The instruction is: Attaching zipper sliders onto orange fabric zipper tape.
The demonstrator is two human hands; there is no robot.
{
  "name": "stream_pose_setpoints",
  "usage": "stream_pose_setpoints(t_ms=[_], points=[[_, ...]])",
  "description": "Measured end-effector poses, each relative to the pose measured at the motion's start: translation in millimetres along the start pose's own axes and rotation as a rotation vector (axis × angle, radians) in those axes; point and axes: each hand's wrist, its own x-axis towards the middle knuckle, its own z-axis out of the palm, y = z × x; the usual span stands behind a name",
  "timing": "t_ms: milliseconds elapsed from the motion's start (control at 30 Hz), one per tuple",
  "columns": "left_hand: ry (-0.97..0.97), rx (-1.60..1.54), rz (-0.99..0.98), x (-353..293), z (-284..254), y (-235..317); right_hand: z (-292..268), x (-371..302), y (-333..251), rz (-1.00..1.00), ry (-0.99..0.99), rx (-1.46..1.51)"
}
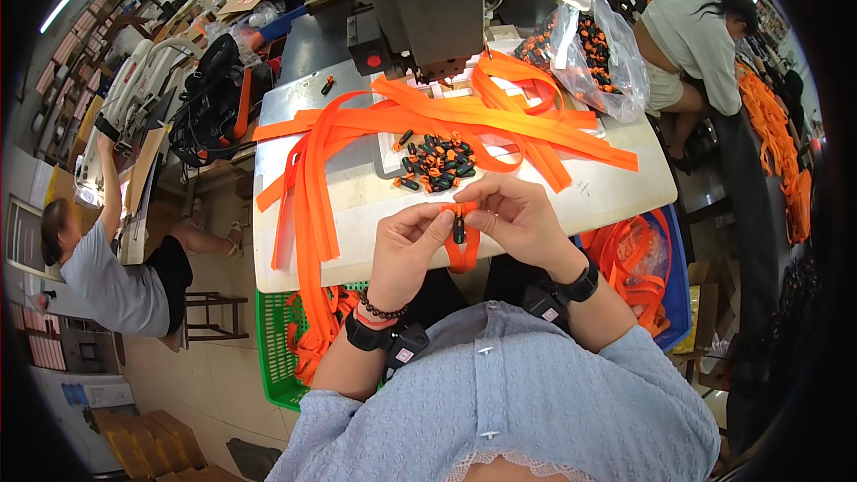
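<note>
Close in front of me, my left hand [410, 248] and my right hand [520, 217] meet at the table's near edge, fingertips pinched together. Between them is an orange zipper slider with a dark pull tab [459, 230] hanging down. Both hands grip at the slider and the end of an orange zipper tape [463, 257], which loops below the fingers. Just beyond lies a pile of black-and-orange zipper sliders [437, 161]. Long orange zipper tapes [357, 125] spread across the white tabletop [366, 214], some hanging over its near left edge.
A grey machine head [424, 18] stands over the table's far side. At far right sits a clear bag [616, 58] of sliders. Below are a green basket [272, 339] and a blue bin [680, 286] with orange tapes. People work at left [125, 277] and right [692, 36].
</note>
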Motion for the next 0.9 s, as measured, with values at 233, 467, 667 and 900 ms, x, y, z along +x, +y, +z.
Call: stream_pose_setpoints(t_ms=[233, 467, 667, 900], points=[[0.033, -0.121, -0.034, -0.6, 2.8, -2.6, 2.7, 0.0, -1.8, 0.028, 0.006, -0.018], [0.035, -0.187, -0.064, -0.8, 6.9, -0.3, -0.4, 0.0, -1.7, 0.027, -0.012, -0.061], [0.04, -0.113, -0.042, -0.6, 4.3, -1.0, -1.0, -0.4, -2.4, 0.015, -0.007, -0.084], [0.045, -0.088, -0.042, -1.6, 2.4, -3.0, -0.6, 0.2, -1.3, 0.021, -0.009, -0.065]])
